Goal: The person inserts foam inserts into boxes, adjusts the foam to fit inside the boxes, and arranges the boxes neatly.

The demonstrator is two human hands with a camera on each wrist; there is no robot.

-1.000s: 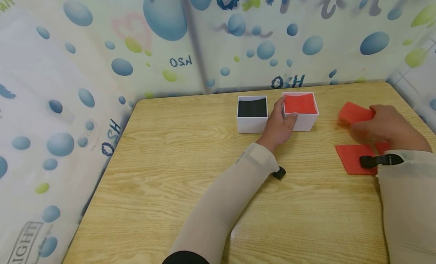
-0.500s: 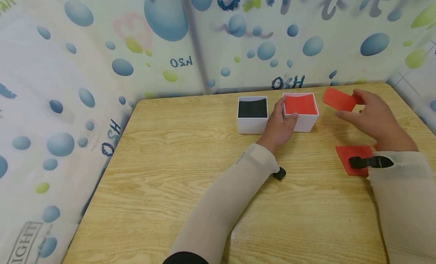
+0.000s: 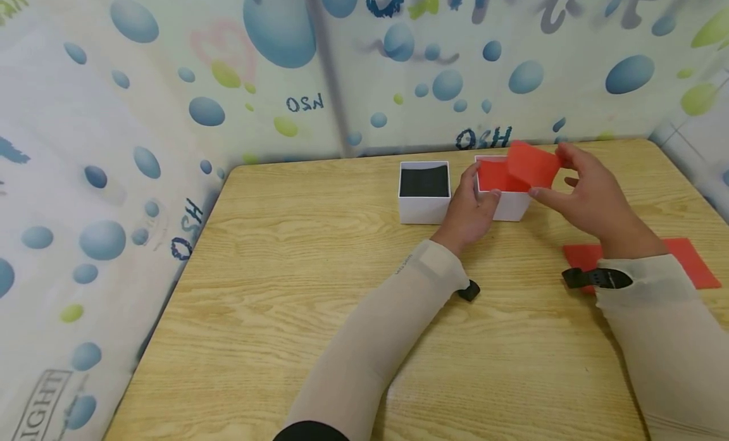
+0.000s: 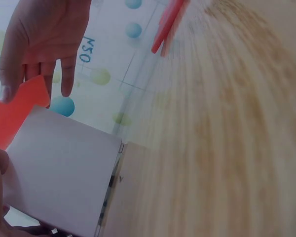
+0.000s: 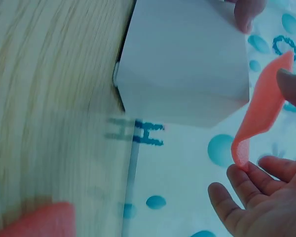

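My left hand (image 3: 470, 212) grips the near left side of a white box (image 3: 510, 207) that has a red sheet (image 3: 491, 175) of soft material inside. Above that box's right part, my right hand (image 3: 592, 194) pinches another red piece (image 3: 533, 165), thin and bendy, between thumb and fingers. In the right wrist view the held piece (image 5: 264, 103) curves beside the box wall (image 5: 187, 59). Left of my left hand stands a second white box (image 3: 424, 211) with a black sheet (image 3: 424, 181) in it.
More red sheets (image 3: 691, 264) lie on the wooden table (image 3: 285, 289) at the right, partly hidden under my right forearm (image 3: 660, 327). A patterned wall covering (image 3: 353, 68) rises behind the table's back edge.
My right hand has carried the red piece from the right, off the sheets on the table, leftward to over the red-filled box. The left hand stays on that box.
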